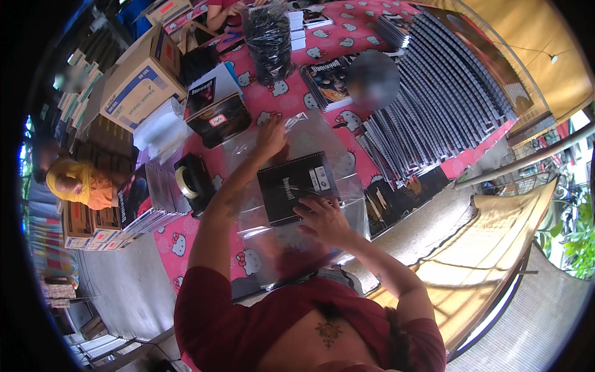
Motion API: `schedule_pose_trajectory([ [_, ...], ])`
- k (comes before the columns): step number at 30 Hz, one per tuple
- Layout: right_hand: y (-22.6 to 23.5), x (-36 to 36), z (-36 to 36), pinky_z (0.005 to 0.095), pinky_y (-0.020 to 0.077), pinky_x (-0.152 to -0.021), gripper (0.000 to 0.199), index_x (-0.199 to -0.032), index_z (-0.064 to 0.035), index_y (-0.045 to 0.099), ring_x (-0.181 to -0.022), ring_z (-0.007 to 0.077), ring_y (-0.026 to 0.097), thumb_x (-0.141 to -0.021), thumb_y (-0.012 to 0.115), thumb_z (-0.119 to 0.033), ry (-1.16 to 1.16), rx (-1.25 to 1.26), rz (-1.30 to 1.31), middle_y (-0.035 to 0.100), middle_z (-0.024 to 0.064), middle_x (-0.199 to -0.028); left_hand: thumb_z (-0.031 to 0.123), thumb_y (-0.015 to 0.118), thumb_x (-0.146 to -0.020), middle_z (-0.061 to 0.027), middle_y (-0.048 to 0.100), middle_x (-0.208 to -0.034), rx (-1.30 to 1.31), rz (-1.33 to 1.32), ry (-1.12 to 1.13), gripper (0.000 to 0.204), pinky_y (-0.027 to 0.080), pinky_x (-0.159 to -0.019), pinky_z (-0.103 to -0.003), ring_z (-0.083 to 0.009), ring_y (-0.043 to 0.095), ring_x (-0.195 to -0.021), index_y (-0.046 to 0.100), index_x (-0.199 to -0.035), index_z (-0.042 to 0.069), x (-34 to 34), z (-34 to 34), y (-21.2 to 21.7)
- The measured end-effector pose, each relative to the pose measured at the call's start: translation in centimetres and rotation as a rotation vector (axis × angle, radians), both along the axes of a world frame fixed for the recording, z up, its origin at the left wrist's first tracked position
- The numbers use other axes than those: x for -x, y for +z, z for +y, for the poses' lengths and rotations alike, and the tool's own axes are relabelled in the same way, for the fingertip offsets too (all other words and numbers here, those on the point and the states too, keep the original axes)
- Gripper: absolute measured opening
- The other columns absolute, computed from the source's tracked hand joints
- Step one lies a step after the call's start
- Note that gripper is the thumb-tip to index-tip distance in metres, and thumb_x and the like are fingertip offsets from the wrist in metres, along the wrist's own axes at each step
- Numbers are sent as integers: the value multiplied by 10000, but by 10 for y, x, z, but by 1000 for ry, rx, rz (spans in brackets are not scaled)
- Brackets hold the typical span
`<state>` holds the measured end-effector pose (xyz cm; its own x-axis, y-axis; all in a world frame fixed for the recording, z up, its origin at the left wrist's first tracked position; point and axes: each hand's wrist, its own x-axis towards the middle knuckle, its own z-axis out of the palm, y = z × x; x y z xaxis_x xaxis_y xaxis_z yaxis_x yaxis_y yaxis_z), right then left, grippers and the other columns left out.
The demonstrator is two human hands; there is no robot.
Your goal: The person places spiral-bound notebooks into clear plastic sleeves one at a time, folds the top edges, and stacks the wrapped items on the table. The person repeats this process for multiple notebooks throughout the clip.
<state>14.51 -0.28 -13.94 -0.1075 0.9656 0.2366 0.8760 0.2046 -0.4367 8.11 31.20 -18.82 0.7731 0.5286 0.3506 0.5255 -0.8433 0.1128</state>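
Observation:
A black spiral notebook (282, 192) with a white label lies on a clear plastic sheet (310, 133) on the table in front of me. My right hand (323, 220) rests on the notebook's near right part, fingers spread. Beyond the notebook, my left hand (271, 139) reaches over the far left part of the plastic, its fingers stretched forward and touching it. Left of my forearm stands a black tape dispenser (193, 184) with a roll of tape.
A long row of stacked spiral notebooks (434, 93) covers the right side. On the left are a cardboard box (142, 80), more notebooks (145, 204) and white plastic bags (162, 133). A black plastic-wrapped bundle (268, 43) stands on the far pink tablecloth (353, 25); another person's hands (232, 11) are behind it.

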Motion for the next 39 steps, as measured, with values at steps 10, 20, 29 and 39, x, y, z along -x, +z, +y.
schedule_pose_trajectory([
  [10, -3, -12, 7, 478, 412, -938, 385, -1156, -180, 685, -1154, 273, 544, -838, 673, -398, 80, -24, 15, 558, 29, -1279, 189, 677, -789, -170, 641, -852, 44, -183, -40, 247, 516, -710, -464, -363, 652, -834, 567, -935, 23, 8, -6, 0],
  [20, -13, -26, 21, 490, 378, -994, 512, -1273, -149, 601, -1178, 318, 522, -832, 683, -395, 180, 83, 92, 541, 83, -1293, 201, 703, -813, -186, 665, -879, 589, -240, -73, 285, 512, -681, -398, -336, 665, -794, 575, -976, 6, 42, -87, 70],
  [29, -13, -21, 6, 517, 340, -1001, 589, -1298, -132, 556, -1227, 321, 460, -804, 710, -413, 239, -74, -75, 483, 109, -1326, 176, 662, -831, -202, 663, -972, 154, -318, 256, 386, 514, -785, -460, -385, 651, -935, 534, -1173, 50, 48, -139, 56],
  [39, -16, -39, 22, 480, 415, -951, 503, -1265, -122, 593, -1125, 299, 562, -836, 702, -361, 266, -23, 124, 562, 107, -1250, 179, 646, -799, -182, 683, -852, 319, -310, 282, 260, 517, -761, -500, -409, 663, -820, 627, -1020, 42, 1, -8, 21],
])
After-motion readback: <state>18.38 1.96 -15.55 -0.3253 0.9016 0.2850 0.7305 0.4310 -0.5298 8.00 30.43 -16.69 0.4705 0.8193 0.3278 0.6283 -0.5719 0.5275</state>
